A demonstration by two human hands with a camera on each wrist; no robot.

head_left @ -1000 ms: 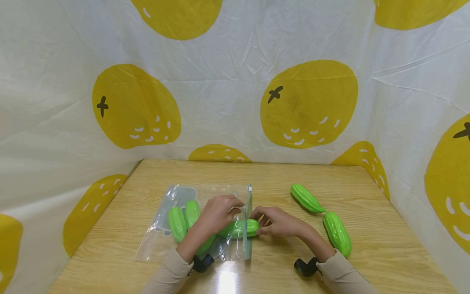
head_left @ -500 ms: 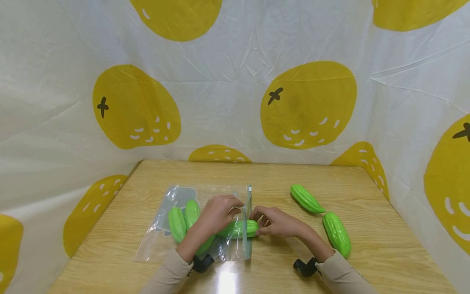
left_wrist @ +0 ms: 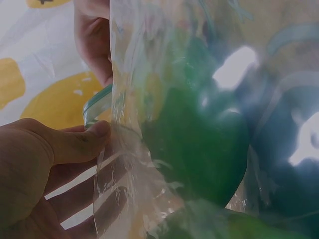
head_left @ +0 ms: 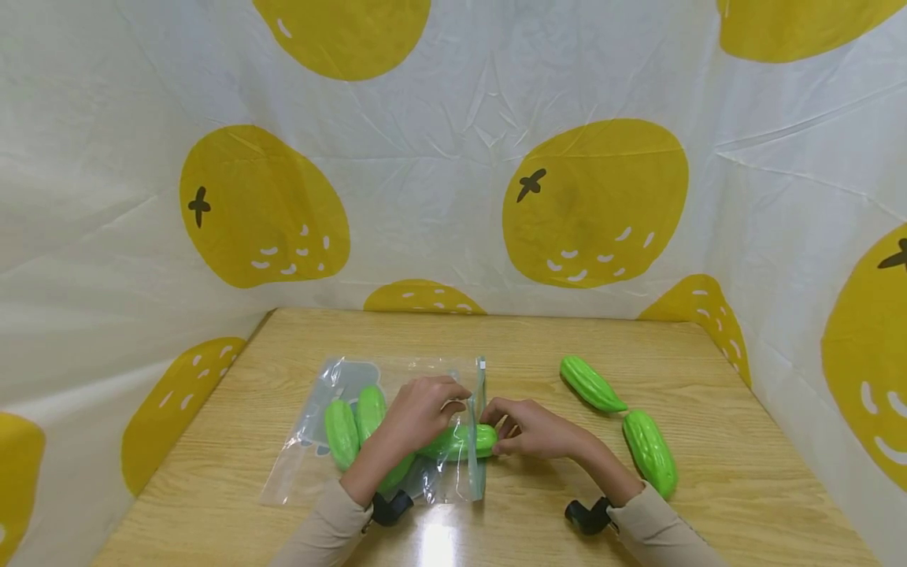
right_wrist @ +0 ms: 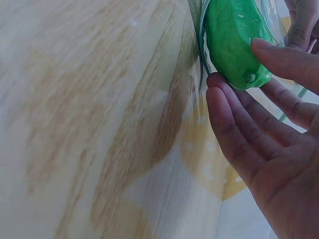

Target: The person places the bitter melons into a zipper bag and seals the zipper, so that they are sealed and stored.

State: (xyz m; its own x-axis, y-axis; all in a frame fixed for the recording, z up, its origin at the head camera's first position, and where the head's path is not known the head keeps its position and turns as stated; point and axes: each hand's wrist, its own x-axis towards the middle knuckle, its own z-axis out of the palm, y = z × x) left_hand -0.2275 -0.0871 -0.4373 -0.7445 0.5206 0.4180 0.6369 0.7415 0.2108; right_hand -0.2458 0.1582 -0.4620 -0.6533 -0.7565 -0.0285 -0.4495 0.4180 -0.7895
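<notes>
A clear zip bag (head_left: 298, 465) lies flat with its mouth to the right and several green toy cucumbers inside. My left hand (head_left: 423, 413) lies over the bag and pinches the upper edge of its mouth between thumb and fingers, lifting it a little. One toy cucumber (head_left: 486, 441) lies through the mouth, most of it inside and its end sticking out. My right hand (head_left: 536, 429) holds that end, thumb on one side and fingers on the other, as the right wrist view shows. In the left wrist view, clear plastic covers the green shapes and blurs them.
Two more toy cucumbers, an upper one (head_left: 592, 383) and a lower one (head_left: 650, 453), lie on the wooden table (head_left: 737, 504) right of my right hand. A white cloth (head_left: 425, 213) printed with yellow fruit hangs behind the table and along both sides.
My right hand and the end of the toy cucumber have shifted very slightly left, toward the bag. The left hand and the bag look the same.
</notes>
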